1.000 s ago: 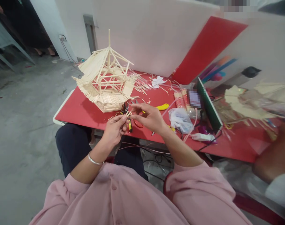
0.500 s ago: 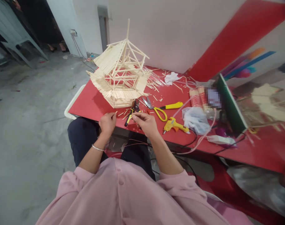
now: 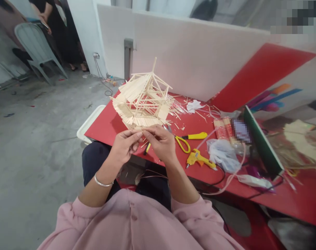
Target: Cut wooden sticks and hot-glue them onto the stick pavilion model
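1. A person in a pink shirt (image 3: 131,225) is sitting at a red table (image 3: 100,130), holding both hands close together just above its near edge.
2. The left hand (image 3: 125,145), a silver bangle (image 3: 102,182) circling its wrist, is pinching what appears to be a short wooden stick (image 3: 140,131) between thumb and forefinger, the other fingers curling inward.
3. The right hand (image 3: 160,143) is meeting it tip to tip, thumb and fingers pressing together around the same spot; the fingers are hiding most of the stick, so its length is impossible to tell.
4. Directly beyond the hands, a pale stick-built model (image 3: 135,89) is standing upright on the table, a thin post rising from its roof; one roof side is showing a solid covering, another bare framing.
5. To the right of the hands, yellow-handled scissors (image 3: 178,139), a yellow-handled cutter (image 3: 198,135) and a yellow glue gun (image 3: 196,158) are lying on the table, the gun resting near a crumpled plastic bag (image 3: 222,156).
6. Loose sticks (image 3: 176,110) are littering the tabletop behind the model, near a crumpled white paper (image 3: 194,106).
7. In the background, a person in dark clothing (image 3: 59,38) is standing beside a plastic chair (image 3: 33,41).
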The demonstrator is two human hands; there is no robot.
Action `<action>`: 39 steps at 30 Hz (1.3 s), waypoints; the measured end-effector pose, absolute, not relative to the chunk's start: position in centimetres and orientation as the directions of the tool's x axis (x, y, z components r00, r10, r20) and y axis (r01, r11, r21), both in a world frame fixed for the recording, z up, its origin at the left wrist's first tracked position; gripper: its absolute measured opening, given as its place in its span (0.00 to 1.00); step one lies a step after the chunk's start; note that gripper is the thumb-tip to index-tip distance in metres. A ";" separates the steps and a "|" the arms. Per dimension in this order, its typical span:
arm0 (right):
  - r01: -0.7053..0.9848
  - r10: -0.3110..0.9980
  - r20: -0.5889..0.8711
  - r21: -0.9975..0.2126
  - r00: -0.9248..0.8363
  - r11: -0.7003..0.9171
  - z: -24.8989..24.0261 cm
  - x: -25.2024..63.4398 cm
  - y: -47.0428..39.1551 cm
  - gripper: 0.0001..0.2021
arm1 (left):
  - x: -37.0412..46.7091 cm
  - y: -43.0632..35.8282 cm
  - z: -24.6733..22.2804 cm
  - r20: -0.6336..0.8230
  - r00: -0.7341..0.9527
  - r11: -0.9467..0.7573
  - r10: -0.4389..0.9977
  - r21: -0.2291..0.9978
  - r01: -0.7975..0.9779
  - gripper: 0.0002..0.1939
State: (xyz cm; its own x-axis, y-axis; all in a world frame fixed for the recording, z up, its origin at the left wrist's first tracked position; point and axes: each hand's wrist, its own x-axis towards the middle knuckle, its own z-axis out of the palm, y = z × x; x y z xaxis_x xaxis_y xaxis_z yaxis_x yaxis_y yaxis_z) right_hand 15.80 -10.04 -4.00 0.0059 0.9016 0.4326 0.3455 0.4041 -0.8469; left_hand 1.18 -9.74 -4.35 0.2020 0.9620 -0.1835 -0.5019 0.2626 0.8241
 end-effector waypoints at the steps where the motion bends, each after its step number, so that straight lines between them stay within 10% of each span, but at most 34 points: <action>1: 0.373 0.889 0.458 -0.826 0.004 0.423 -3.3 15.5 -9.7 0.08 | 1.0 -9.4 -3.5 -0.185 0.214 0.272 0.959 0.811 -0.518 0.14; 14: 0.600 0.788 0.615 -0.621 -0.028 0.505 -1.3 14.4 -5.1 0.18 | 0.1 -2.5 0.3 -0.392 0.312 0.489 0.865 0.523 -0.698 0.10; 25: 0.881 0.748 0.624 -0.194 -0.229 0.431 -1.8 14.2 -3.9 0.21 | 0.7 -1.4 1.1 -0.413 0.287 0.483 0.864 0.519 -0.705 0.13; 39: 0.914 0.766 0.595 -0.125 -0.242 0.386 -2.3 14.2 -3.3 0.22 | 0.8 -1.1 1.2 -0.384 0.291 0.475 0.876 0.581 -0.662 0.13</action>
State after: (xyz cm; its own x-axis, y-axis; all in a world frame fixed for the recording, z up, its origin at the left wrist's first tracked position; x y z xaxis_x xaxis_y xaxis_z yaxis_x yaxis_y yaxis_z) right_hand 14.20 -3.34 -2.28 -0.2423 0.7664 0.5948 0.9138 0.3862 -0.1254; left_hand 0.80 -1.09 1.24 0.2912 0.8761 -0.3843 -0.6616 0.4746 0.5806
